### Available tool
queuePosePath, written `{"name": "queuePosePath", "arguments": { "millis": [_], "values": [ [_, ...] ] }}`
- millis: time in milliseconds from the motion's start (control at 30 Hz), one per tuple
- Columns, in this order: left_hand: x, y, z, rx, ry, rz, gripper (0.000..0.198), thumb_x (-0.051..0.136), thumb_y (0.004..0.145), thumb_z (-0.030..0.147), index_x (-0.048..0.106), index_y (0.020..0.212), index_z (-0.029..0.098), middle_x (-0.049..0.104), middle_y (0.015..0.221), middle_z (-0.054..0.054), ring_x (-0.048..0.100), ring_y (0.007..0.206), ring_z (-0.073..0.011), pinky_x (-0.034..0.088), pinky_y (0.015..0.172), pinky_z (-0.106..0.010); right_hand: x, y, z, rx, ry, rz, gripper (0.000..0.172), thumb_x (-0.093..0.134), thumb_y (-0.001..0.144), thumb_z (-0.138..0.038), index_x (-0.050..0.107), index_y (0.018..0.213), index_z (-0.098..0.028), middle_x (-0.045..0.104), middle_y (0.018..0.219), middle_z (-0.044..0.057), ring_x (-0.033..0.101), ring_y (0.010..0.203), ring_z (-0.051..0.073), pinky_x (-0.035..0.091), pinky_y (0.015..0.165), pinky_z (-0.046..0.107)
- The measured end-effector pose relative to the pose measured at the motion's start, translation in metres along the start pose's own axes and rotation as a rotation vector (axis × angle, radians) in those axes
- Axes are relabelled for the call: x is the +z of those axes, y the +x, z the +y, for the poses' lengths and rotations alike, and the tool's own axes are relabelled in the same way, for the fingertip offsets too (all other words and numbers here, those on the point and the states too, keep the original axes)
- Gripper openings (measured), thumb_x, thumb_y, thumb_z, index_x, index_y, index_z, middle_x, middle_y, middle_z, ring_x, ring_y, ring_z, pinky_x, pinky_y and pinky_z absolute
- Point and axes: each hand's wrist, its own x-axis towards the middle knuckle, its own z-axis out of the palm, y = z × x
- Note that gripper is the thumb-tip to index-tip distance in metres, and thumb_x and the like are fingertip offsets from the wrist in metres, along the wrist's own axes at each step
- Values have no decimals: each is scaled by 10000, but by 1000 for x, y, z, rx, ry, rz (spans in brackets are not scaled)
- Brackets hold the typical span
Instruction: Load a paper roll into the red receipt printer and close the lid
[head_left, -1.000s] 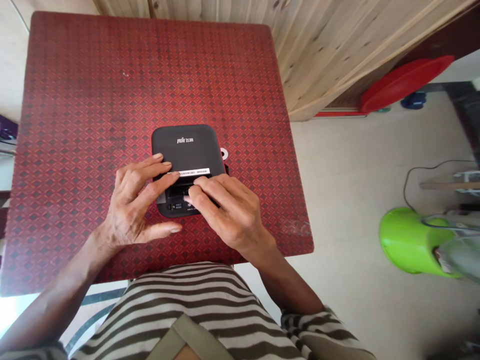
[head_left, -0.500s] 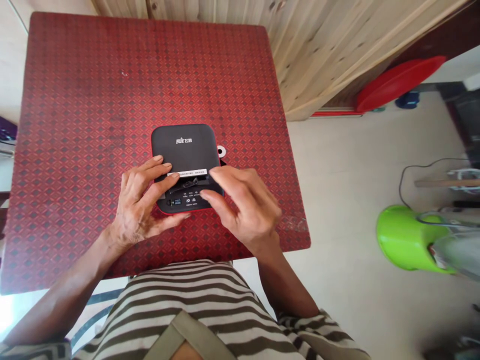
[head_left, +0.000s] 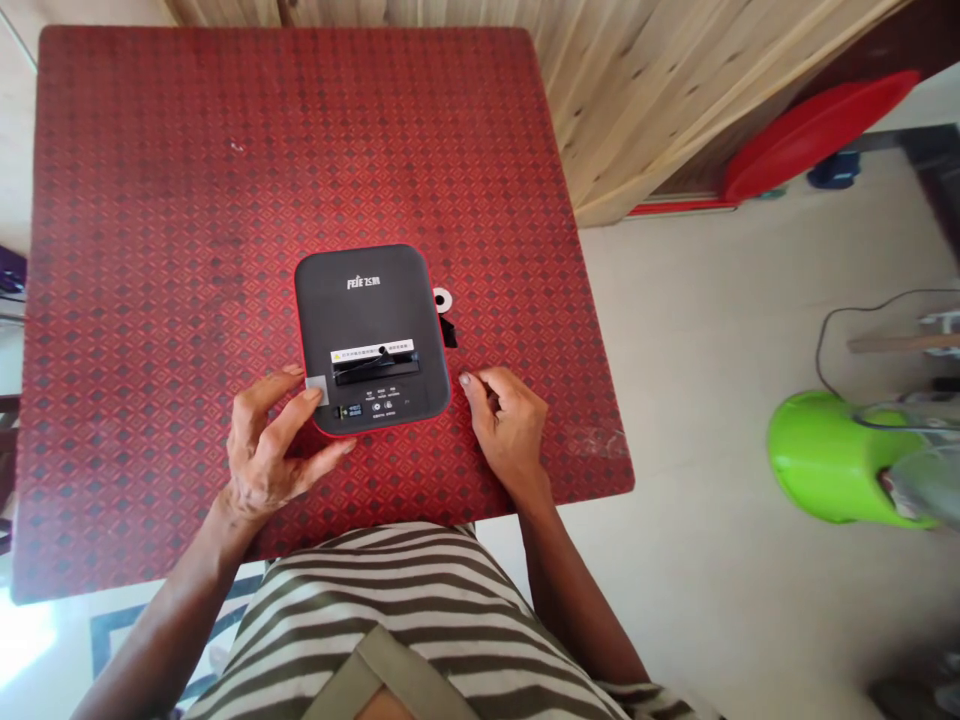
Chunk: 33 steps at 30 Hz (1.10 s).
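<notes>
A flat black device (head_left: 367, 310) with rounded corners and a red rim lies on the table. It has white lettering near its far edge, a dark slot with a white label strip above it, and small printed marks and a little display below. A thin black piece (head_left: 375, 358) lies over the slot. My left hand (head_left: 266, 440) is at the device's lower left corner, fingers apart, an index fingertip touching a grey patch there. My right hand (head_left: 506, 420) rests on the table just right of the device, apart from it, fingers curled in with nothing visible in them.
A white roll (head_left: 443, 300) with a dark centre sits against the device's right side, by a small black piece (head_left: 449, 333). The red patterned table (head_left: 187, 200) ends before wooden boards (head_left: 615, 90). On the floor to the right are a green bucket (head_left: 825, 460) and a cord.
My right hand has moved off the slot, right and slightly down onto the table, its fingers curling in. My left hand has slid left, uncovering the slot and label.
</notes>
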Motion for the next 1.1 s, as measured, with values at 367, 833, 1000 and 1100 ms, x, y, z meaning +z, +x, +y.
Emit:
{"name": "queuePosePath", "arguments": {
  "millis": [367,833,1000,1100],
  "values": [
    [2,7,0,-35,-45,6,681,899,859,467,576,1424,267,677,1280,-120,717,1116,-258,642,869,-399,2,0,3,-10,-12,22,317,598,1070,-343,658,790,-208,678,736,6,573,637,144,427,674,297],
    [9,3,-4,-124,-132,-2,586,868,882,494,578,1354,302,698,1207,-80,721,1054,-239,632,859,-410,-12,3,-10,-26,8,87,272,646,1047,-316,710,801,-220,679,685,-11,574,572,134,478,602,291],
    [7,2,-4,-34,-59,25,669,882,866,465,561,1420,272,699,1189,-87,719,1013,-234,622,834,-379,-38,38,-57,-282,-2,142,80,696,1051,-252,775,1038,-246,779,881,7,689,719,149,568,702,302],
    [7,3,-3,-19,-34,27,704,887,863,441,547,1450,250,692,1210,-105,718,1018,-233,622,836,-368,-36,72,-86,-524,-96,-41,170,615,1087,-182,770,1144,-220,812,1110,56,759,1023,203,601,893,335]
  ]
}}
